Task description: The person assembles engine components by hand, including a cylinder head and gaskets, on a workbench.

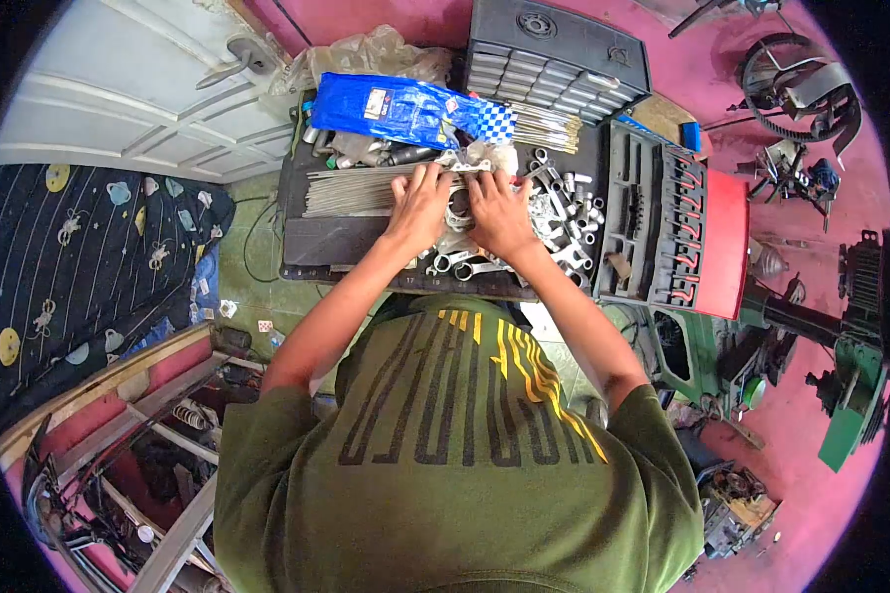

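On the dark work surface (331,242), my left hand (417,208) and my right hand (501,212) lie close together with bent fingers. They grip opposite sides of a silvery metal part (459,204) with a round opening. Holes show along its far edge; my fingers hide much of its shape. Thin grey rods (351,191) lie in a bundle beside my left hand. Ring-ended wrenches (480,268) sit below my right hand. Several shiny sockets (591,212) are spread out to its right.
A blue plastic packet (391,107) lies behind my hands, near pale metal rods (544,128). A compartmented grey case (564,59) stands at the back. To the right is an open tool case (653,217). A white door (133,79) stands at the left.
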Demonstrator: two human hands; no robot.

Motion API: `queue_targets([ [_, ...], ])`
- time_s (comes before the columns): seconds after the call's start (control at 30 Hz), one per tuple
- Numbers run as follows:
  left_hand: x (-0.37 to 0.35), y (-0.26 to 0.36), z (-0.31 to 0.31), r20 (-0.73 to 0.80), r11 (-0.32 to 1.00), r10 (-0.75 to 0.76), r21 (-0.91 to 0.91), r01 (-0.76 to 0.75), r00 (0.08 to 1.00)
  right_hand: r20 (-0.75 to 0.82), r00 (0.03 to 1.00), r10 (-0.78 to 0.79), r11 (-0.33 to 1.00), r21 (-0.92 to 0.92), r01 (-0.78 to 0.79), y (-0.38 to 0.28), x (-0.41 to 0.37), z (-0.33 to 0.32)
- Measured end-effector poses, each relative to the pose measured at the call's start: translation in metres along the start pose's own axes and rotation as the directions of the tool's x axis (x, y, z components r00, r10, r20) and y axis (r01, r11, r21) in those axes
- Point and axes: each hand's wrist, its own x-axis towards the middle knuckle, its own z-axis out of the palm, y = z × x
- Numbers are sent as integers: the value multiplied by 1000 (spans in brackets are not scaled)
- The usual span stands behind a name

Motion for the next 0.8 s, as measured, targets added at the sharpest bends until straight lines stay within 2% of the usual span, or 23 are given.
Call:
queue_targets([
  [0.13, -4, 4, 2, -9, 999, -2, 53, 2, 1000, 39, 999, 23, 999, 44, -25, 0, -4, 1],
  [0.2, -6, 8, 0, -44, 986, 6, 169, 2, 999, 39, 997, 67, 992, 106, -71, 2, -3, -3],
  [0.33, -5, 18, -11, -68, 997, 17, 80, -12, 998, 22, 999, 34, 991, 128, -36, 7, 0, -18],
  [0.4, 3, 21, -14, -58, 997, -37, 68, 41, 998, -9, 1000, 6, 997, 72, -6, 10, 0, -23],
  [0.6, 25, 38, -22, -109, 994, 19, 112, -7, 994, -67, 997, 43, 999, 5, -43, 32, -1, -36],
  [0.73, 46, 59, -39, -146, 990, 81, 124, -63, 986, -145, 983, 112, 993, 38, -108, 62, 0, -48],
  [0.77, 55, 61, -37, -166, 975, 110, 207, -74, 980, -155, 980, 128, 991, 50, -121, 71, 0, -55],
  [0.8, 63, 67, -41, -179, 974, 123, 212, -84, 976, -170, 977, 131, 991, 40, -126, 81, 1, -62],
])
